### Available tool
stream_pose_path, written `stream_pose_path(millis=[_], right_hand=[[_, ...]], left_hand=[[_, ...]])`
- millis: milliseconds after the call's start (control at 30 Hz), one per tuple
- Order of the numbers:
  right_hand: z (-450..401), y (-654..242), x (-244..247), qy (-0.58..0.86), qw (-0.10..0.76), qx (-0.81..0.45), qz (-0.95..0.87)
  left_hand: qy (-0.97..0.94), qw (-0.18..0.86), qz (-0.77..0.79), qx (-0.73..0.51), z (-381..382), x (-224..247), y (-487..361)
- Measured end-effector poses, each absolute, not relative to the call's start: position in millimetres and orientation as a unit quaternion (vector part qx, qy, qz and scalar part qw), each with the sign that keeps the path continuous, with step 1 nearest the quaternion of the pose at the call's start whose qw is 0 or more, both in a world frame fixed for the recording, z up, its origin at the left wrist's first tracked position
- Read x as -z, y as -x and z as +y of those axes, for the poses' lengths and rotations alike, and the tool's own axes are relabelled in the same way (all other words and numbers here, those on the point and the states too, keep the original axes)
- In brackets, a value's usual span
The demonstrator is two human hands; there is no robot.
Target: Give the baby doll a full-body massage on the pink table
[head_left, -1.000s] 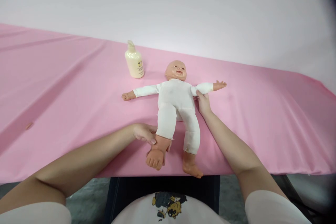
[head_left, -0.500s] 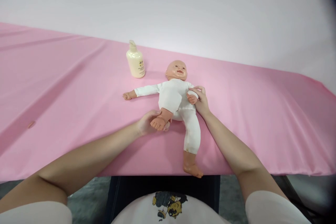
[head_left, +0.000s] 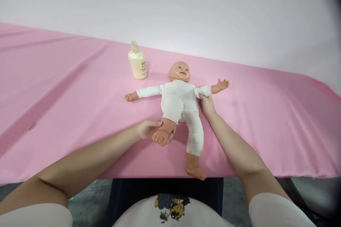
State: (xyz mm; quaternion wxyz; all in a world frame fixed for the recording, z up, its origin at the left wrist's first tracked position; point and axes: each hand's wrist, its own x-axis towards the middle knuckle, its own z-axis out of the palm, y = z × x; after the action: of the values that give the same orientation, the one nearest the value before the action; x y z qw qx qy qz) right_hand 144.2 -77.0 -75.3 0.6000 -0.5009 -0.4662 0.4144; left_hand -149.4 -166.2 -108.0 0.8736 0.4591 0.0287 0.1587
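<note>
A baby doll (head_left: 176, 95) in a white cloth suit lies on its back on the pink cloth, head away from me. My left hand (head_left: 150, 128) is closed round the doll's bent leg at the ankle; part of its fingers is hidden behind the foot (head_left: 162, 135). The other leg (head_left: 195, 134) lies straight toward me, its foot at the cloth's front edge. My right hand (head_left: 207, 105) grips the doll's arm (head_left: 204, 91) on the right from below, and that arm points out to the right. The doll's other arm (head_left: 149, 91) stretches left, untouched.
A cream pump bottle (head_left: 137, 64) stands upright left of the doll's head. The pink cloth (head_left: 80, 113) covers the table, with a small brownish piece (head_left: 32, 126) at the far left. A white wall or sheet (head_left: 170, 10) rises behind.
The doll's arm in my right hand has swung outward to the right from its chest. The bent leg in my left hand has come slightly lower, toward me.
</note>
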Motion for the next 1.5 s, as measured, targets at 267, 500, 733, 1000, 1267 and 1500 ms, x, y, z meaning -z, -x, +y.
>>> stream_pose_path(millis=[267,500,733,1000,1267,1500], right_hand=[[-75,-147,74,0.488,0.642,-0.454,-0.380],[-74,-148,82,0.509,0.595,-0.387,-0.487],[-85,-145,73,0.493,0.486,-0.185,-0.698],[-90,-144,70,0.492,0.420,-0.118,-0.754],[-90,-145,70,0.487,0.415,-0.114,-0.760],[-91,-144,70,0.491,0.415,-0.105,-0.758]], left_hand=[[-0.563,0.820,-0.056,-0.082,-169,80,155],[-0.478,0.876,-0.018,-0.061,-164,90,158],[-0.383,0.901,0.057,-0.199,-156,107,152],[-0.357,0.900,0.052,-0.243,-157,107,145],[-0.385,0.889,0.048,-0.243,-156,110,145],[-0.411,0.874,0.052,-0.254,-154,109,146]])
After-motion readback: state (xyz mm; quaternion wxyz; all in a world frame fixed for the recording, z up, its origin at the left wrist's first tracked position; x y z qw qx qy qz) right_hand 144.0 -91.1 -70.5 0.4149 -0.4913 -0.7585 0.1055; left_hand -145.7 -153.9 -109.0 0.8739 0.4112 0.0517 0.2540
